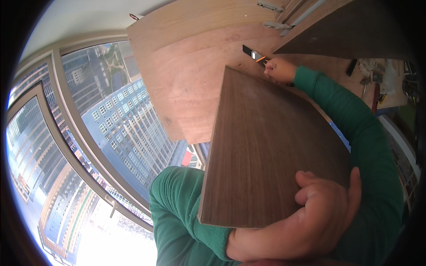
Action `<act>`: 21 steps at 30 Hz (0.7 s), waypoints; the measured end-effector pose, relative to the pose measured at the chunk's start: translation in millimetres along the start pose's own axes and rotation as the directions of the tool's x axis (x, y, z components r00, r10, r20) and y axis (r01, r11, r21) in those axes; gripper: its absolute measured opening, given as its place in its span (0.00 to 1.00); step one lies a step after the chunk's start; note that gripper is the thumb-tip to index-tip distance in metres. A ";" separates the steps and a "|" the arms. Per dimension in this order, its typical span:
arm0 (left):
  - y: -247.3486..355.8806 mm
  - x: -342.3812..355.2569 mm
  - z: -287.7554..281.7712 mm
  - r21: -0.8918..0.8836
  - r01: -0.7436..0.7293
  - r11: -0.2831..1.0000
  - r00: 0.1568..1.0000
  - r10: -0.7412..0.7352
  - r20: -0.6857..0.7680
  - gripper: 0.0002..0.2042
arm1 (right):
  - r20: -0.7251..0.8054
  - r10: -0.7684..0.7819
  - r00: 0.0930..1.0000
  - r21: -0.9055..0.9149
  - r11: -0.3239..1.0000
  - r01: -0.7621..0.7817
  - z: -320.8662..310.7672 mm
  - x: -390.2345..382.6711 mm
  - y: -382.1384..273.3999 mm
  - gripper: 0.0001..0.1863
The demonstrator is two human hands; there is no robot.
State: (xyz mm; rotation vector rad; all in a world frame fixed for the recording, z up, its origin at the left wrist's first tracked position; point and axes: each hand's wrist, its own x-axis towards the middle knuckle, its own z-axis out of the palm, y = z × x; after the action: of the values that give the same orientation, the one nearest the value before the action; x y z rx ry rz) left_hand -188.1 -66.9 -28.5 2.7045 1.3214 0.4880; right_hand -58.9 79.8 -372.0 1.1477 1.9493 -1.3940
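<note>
A dark brown wood-grain board [266, 142] stands tilted in front of me, its lower edge against my left forearm. My left hand [306, 213] reaches round the board's lower right part, fingers bent and pressed against it. Beyond the board's far edge, my right hand [282, 71] is closed at the end of a black utility knife [254, 54] with an orange stripe. The knife is just over the pale wooden tabletop [186, 88]. Part of its handle is hidden by my fingers.
Another dark brown panel [350, 33] rises at the far right, near metal hinges [277, 25]. Several tools, including a red-handled one [376, 97], lie at the right. On the left, a large window [84, 119] looks out on tall buildings.
</note>
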 end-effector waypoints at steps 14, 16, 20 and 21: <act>0.4 3.1 -0.1 -0.006 0.010 1.000 1.000 -0.010 0.009 0.20 | -0.297 -0.222 0.929 -0.431 0.899 0.078 30.6 -12.8 47.7 0.24; -0.7 2.8 0.6 -0.003 0.016 1.000 1.000 -0.016 0.008 0.20 | -0.344 -0.307 0.887 -0.338 0.922 0.189 29.0 -16.4 48.7 0.26; -3.3 2.1 1.5 0.001 0.016 1.000 1.000 -0.016 0.002 0.20 | -0.281 -0.446 0.850 -0.106 0.895 0.434 23.4 -14.7 45.3 0.26; -4.1 1.1 1.7 0.002 0.016 1.000 1.000 -0.017 0.004 0.20 | -0.185 -0.372 0.910 -0.006 0.926 0.378 21.6 -14.9 35.3 0.26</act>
State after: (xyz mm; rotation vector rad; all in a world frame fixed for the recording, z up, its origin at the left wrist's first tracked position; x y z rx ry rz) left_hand -190.0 -63.4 -30.7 2.6928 1.3431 0.4797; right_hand -23.1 59.0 -386.9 0.9756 2.3859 -1.5567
